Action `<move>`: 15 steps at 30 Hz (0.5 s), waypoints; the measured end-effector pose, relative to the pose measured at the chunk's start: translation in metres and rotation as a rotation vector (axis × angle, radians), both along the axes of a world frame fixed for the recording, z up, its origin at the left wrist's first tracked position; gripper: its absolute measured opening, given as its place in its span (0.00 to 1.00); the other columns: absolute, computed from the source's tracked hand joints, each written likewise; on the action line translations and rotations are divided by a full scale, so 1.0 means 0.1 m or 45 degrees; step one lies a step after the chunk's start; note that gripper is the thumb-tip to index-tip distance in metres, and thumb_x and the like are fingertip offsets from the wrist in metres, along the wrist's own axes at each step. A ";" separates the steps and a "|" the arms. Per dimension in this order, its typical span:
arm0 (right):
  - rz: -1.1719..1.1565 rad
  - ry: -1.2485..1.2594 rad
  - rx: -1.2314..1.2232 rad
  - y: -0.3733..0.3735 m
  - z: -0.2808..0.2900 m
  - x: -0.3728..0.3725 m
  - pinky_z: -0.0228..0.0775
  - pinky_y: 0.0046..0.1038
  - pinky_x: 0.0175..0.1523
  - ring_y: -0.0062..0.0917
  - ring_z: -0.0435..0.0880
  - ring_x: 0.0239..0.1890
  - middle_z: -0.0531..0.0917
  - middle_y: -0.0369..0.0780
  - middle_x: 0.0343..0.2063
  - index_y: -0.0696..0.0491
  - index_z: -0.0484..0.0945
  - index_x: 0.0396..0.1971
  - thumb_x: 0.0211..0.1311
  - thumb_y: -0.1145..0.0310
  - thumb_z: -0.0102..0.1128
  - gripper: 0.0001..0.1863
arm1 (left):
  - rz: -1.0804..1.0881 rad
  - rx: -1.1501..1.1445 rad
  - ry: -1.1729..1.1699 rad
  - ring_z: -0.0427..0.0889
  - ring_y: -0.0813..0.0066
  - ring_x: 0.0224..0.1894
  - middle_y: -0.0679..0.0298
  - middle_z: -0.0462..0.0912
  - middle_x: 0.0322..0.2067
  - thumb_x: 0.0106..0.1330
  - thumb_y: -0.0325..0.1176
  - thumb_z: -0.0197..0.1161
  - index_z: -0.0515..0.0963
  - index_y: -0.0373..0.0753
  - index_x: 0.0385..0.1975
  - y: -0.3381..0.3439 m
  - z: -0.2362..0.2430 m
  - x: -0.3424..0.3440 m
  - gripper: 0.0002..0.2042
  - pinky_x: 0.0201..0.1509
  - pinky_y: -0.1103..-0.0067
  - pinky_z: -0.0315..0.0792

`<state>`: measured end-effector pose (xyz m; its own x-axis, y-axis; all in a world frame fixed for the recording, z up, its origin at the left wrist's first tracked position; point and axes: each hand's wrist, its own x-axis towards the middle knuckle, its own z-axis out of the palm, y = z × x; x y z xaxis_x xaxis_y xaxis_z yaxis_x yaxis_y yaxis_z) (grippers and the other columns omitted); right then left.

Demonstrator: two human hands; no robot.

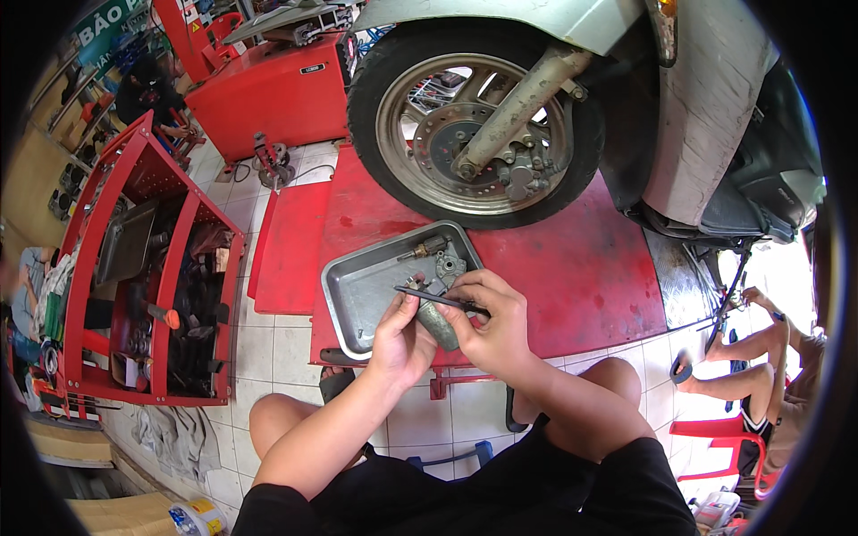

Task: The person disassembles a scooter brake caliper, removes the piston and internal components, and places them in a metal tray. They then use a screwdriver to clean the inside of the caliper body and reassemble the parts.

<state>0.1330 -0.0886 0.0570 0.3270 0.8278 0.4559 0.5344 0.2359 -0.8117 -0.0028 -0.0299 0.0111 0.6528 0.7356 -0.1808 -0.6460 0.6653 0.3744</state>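
Observation:
Over the tray's near right corner, my left hand (400,344) is closed around a worn grey metal cylinder (440,327) with fittings at its upper end. My right hand (497,317) pinches a slim black tool (438,300) that lies across the cylinder. Its tip reaches my left fingertips; whether it is tweezers or a pick I cannot tell. Just beyond my hands, a cast metal housing (450,267) and a part with a thin shaft (426,247) lie inside the grey metal tray (344,264).
The tray rests on a red lift platform (572,277), before a scooter's front wheel (478,125). To the left stands a red tool cart (170,295), with a red machine (273,98) behind it. Another person (760,375) sits at the right near a red plastic chair (724,435).

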 end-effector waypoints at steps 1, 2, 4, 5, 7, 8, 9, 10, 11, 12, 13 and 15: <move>-0.004 -0.005 0.004 0.00 -0.01 0.00 0.75 0.28 0.31 0.32 0.84 0.31 0.82 0.41 0.31 0.59 0.83 0.28 0.48 0.75 0.71 0.07 | -0.004 -0.002 -0.011 0.75 0.64 0.56 0.60 0.76 0.51 0.70 0.37 0.60 0.66 0.41 0.59 0.00 -0.01 0.00 0.20 0.64 0.62 0.67; 0.000 0.012 -0.018 0.00 0.00 -0.01 0.76 0.28 0.31 0.32 0.84 0.31 0.82 0.41 0.31 0.59 0.82 0.29 0.48 0.76 0.71 0.08 | -0.008 -0.015 -0.015 0.75 0.64 0.56 0.60 0.76 0.50 0.70 0.38 0.60 0.66 0.41 0.59 0.00 -0.03 0.00 0.20 0.64 0.62 0.66; 0.006 0.046 -0.061 0.00 0.03 -0.02 0.76 0.29 0.32 0.33 0.84 0.31 0.82 0.40 0.31 0.59 0.82 0.30 0.47 0.76 0.70 0.08 | -0.018 -0.040 -0.025 0.75 0.64 0.56 0.60 0.76 0.50 0.70 0.38 0.59 0.67 0.42 0.59 0.01 -0.05 0.00 0.20 0.64 0.62 0.66; 0.013 0.031 -0.054 0.00 0.01 -0.01 0.76 0.29 0.33 0.33 0.84 0.31 0.82 0.40 0.31 0.59 0.82 0.30 0.48 0.76 0.70 0.08 | -0.020 -0.046 -0.025 0.75 0.64 0.56 0.61 0.77 0.50 0.70 0.38 0.59 0.67 0.42 0.58 0.00 -0.06 0.00 0.19 0.64 0.62 0.66; 0.027 0.000 -0.040 0.01 -0.04 0.02 0.76 0.30 0.34 0.34 0.84 0.32 0.82 0.40 0.32 0.58 0.82 0.30 0.48 0.74 0.70 0.09 | -0.026 -0.058 -0.026 0.75 0.64 0.55 0.61 0.77 0.50 0.70 0.37 0.59 0.68 0.42 0.58 0.00 -0.07 0.00 0.19 0.64 0.62 0.66; 0.013 -0.043 -0.052 0.00 -0.04 0.02 0.76 0.31 0.34 0.34 0.84 0.32 0.82 0.41 0.32 0.58 0.82 0.31 0.49 0.74 0.70 0.09 | -0.017 -0.062 -0.021 0.75 0.63 0.56 0.61 0.77 0.49 0.70 0.37 0.59 0.68 0.42 0.58 0.00 -0.07 0.01 0.19 0.64 0.62 0.66; -0.001 -0.087 -0.063 0.00 -0.04 0.02 0.76 0.31 0.35 0.34 0.84 0.32 0.82 0.41 0.32 0.58 0.82 0.31 0.49 0.73 0.69 0.09 | -0.008 -0.067 -0.017 0.75 0.63 0.56 0.61 0.77 0.49 0.70 0.37 0.59 0.68 0.42 0.58 0.00 -0.07 0.01 0.18 0.64 0.62 0.66; -0.014 -0.129 -0.075 -0.01 -0.04 0.03 0.76 0.32 0.35 0.34 0.85 0.33 0.82 0.41 0.32 0.58 0.82 0.31 0.50 0.73 0.69 0.09 | 0.001 -0.072 -0.012 0.75 0.63 0.56 0.61 0.77 0.49 0.70 0.37 0.59 0.68 0.42 0.58 -0.01 -0.07 0.01 0.18 0.64 0.62 0.66; -0.009 -0.148 -0.108 -0.01 -0.04 0.03 0.76 0.32 0.35 0.34 0.85 0.33 0.82 0.41 0.33 0.57 0.82 0.32 0.51 0.72 0.69 0.09 | 0.005 -0.073 0.001 0.75 0.63 0.56 0.61 0.77 0.50 0.70 0.38 0.58 0.68 0.42 0.57 -0.01 -0.07 0.02 0.18 0.64 0.62 0.66; -0.003 -0.167 -0.140 -0.02 -0.02 0.03 0.76 0.33 0.35 0.34 0.85 0.34 0.83 0.41 0.33 0.57 0.82 0.32 0.52 0.71 0.69 0.09 | 0.008 -0.075 0.013 0.75 0.63 0.56 0.60 0.77 0.50 0.70 0.38 0.58 0.68 0.42 0.57 0.00 -0.09 0.02 0.18 0.65 0.62 0.66; 0.004 -0.186 -0.175 -0.03 0.00 0.04 0.76 0.33 0.35 0.35 0.85 0.34 0.83 0.41 0.33 0.56 0.82 0.32 0.52 0.71 0.69 0.09 | 0.013 -0.078 0.025 0.75 0.63 0.56 0.60 0.77 0.50 0.70 0.38 0.58 0.69 0.42 0.57 0.00 -0.10 0.02 0.18 0.65 0.62 0.66; 0.041 -0.158 -0.211 -0.01 0.08 0.05 0.75 0.32 0.34 0.33 0.84 0.31 0.82 0.41 0.31 0.57 0.81 0.35 0.54 0.71 0.68 0.09 | 0.009 -0.074 0.035 0.75 0.63 0.56 0.60 0.77 0.51 0.71 0.40 0.57 0.69 0.42 0.57 0.00 -0.11 0.01 0.18 0.65 0.61 0.65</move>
